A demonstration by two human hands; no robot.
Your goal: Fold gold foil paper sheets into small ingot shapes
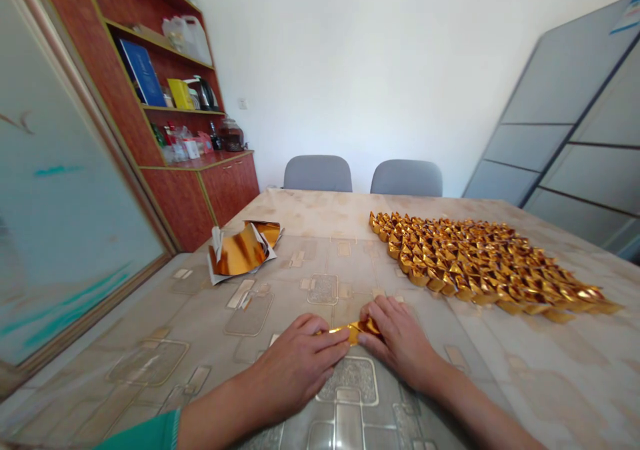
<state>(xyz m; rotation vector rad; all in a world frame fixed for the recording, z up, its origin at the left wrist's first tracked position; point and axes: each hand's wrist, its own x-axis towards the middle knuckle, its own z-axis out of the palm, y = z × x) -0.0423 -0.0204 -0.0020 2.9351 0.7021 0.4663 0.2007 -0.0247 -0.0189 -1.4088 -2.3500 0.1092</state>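
Observation:
Between my two hands, low over the near part of the table, is a piece of gold foil paper (354, 334), partly folded into a narrow strip. My left hand (307, 353) presses on its left end with the fingers together. At the other end, my right hand (397, 337) pinches the foil between thumb and fingers. Much of the foil is hidden under the fingers. Farther left lies a stack of gold foil sheets (239, 253) with white edges, curling upward. Rows of folded gold foil ingots (480, 257) are packed together on the right side of the table.
The table (300, 290) has a clear patterned cover. Two grey chairs (317, 173) stand at its far edge. A red-brown wooden cabinet (200, 197) with loaded shelves is at the left, near a sliding glass door (65, 203). Grey panelled doors (540, 110) rise at the right.

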